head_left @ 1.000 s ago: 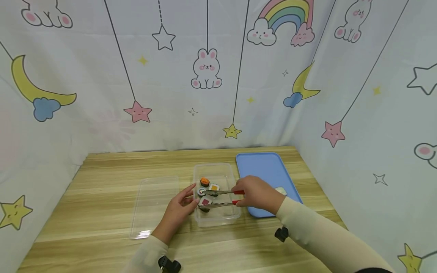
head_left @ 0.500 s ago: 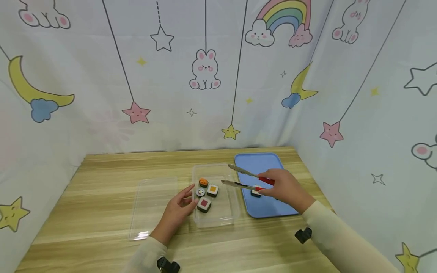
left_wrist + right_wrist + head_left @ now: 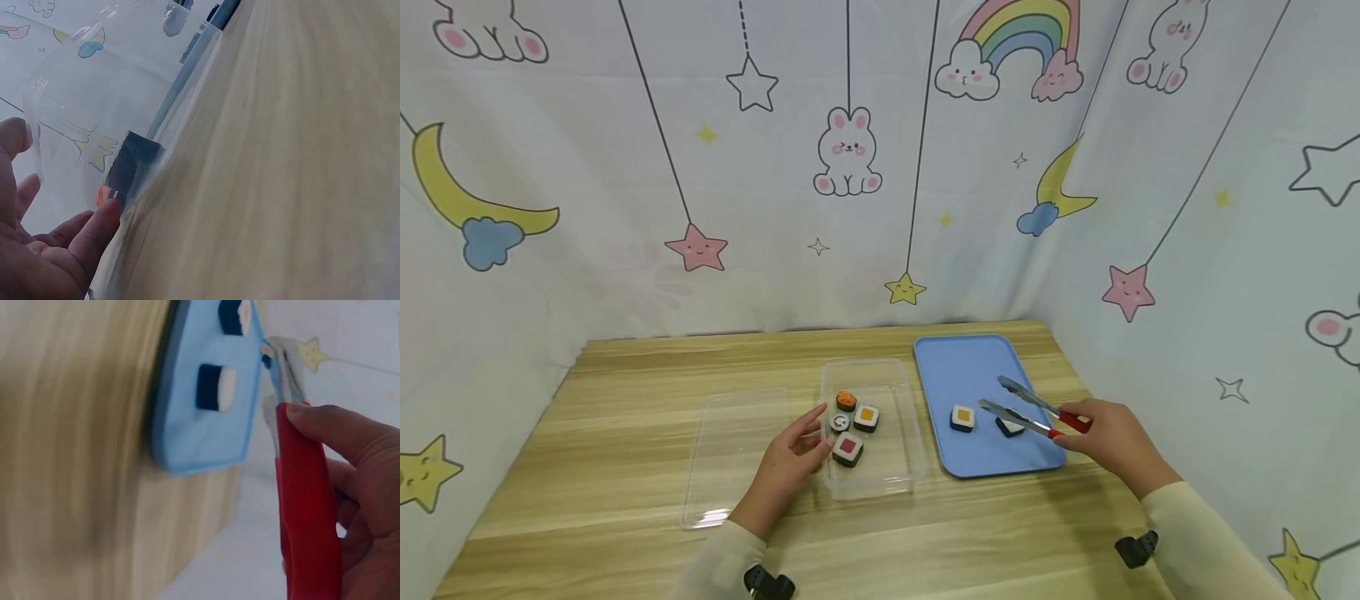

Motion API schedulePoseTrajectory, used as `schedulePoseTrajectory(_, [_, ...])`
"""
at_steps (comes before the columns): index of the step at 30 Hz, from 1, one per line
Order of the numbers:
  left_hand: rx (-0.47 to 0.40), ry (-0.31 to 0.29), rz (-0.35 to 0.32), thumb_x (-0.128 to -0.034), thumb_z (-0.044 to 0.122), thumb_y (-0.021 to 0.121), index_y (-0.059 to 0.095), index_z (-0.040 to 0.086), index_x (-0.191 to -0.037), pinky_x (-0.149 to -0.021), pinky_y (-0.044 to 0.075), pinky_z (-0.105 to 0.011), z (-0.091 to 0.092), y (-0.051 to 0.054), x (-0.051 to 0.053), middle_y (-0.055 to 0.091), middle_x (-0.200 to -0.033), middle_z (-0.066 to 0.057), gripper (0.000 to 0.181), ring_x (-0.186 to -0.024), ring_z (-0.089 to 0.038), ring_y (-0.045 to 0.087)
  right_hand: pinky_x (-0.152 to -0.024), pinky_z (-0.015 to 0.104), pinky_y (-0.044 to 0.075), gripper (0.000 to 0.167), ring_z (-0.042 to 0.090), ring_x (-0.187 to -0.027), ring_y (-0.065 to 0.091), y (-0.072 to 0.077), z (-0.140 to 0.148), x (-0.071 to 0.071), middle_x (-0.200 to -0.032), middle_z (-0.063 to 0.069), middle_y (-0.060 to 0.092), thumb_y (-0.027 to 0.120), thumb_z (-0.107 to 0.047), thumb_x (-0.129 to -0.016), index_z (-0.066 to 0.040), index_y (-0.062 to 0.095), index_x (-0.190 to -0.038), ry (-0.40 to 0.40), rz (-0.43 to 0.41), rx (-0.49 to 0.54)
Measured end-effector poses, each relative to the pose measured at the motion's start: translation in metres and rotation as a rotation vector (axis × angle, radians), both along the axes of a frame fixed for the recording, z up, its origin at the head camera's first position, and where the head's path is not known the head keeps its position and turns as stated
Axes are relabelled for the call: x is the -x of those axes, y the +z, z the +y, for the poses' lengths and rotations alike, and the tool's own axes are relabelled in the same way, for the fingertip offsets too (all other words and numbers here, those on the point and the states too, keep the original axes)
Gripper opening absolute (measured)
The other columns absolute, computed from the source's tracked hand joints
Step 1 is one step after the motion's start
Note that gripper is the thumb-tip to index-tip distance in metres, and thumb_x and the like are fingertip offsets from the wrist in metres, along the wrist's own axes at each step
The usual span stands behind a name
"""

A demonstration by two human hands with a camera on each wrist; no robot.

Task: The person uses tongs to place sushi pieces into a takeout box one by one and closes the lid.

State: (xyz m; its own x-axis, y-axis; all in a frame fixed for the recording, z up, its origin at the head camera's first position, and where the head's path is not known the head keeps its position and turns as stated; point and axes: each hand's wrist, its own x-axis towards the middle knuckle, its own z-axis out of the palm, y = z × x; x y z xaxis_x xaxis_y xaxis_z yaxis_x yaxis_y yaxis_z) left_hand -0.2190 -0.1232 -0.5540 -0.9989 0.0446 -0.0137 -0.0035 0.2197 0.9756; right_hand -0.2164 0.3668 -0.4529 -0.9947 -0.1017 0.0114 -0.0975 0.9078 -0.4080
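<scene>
My left hand (image 3: 790, 458) rests against the left wall of a clear plastic container (image 3: 891, 483), fingers loosely extended and touching its side. Inside sit a toy sushi piece with an orange top (image 3: 846, 400), a small round roll (image 3: 839, 422), a square roll with a yellow centre (image 3: 866, 417) and one with a red centre (image 3: 847, 448). In my right hand (image 3: 1116, 437) are tongs with red handles (image 3: 306, 506). Their metal arms are spread apart over the blue tray (image 3: 958, 358), holding nothing. A yellow-centred roll (image 3: 962, 418) lies there; a white-topped piece (image 3: 1009, 428) is partly hidden beneath the tongs.
A clear flat lid (image 3: 737, 450) lies on the wooden table (image 3: 640, 417) left of the container. The tray stands right of the container. A patterned curtain (image 3: 775, 292) encloses the back and sides.
My right hand has carried the tongs from over the container rightward to above the tray, uncovering the sushi in the container and the yellow-centred roll. The left hand stays at the container.
</scene>
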Motion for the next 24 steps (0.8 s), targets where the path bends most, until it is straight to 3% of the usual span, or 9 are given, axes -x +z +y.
schedulePoseTrajectory(9, [-0.007, -0.004, -0.014, -0.0948, 0.025, 0.078, 0.055, 0.023, -0.152, -0.102, 0.051, -0.051, 0.0, 0.0, 0.001, 0.06, -0.143, -0.018, 0.062, -0.124, -0.032, 0.063, -0.07, 0.04, 0.056, 0.055, 0.026, -0.087, 0.067, -0.015, 0.022, -0.019, -0.115, 0.021, 0.072, 0.089, -0.037, -0.082, -0.001, 0.075, -0.122, -0.025, -0.031, -0.01])
schedulePoseTrajectory(24, [0.006, -0.014, -0.011, -0.0957, 0.029, 0.077, 0.054, 0.024, -0.153, -0.104, 0.049, -0.053, -0.001, -0.002, 0.001, 0.06, -0.144, -0.018, 0.062, -0.126, -0.033, 0.062, -0.069, 0.043, 0.057, 0.048, 0.028, -0.087, 0.069, -0.019, 0.021, -0.022, -0.11, 0.019, 0.074, 0.089, -0.032, -0.081, -0.002, 0.078, -0.118, -0.026, 0.019, -0.03])
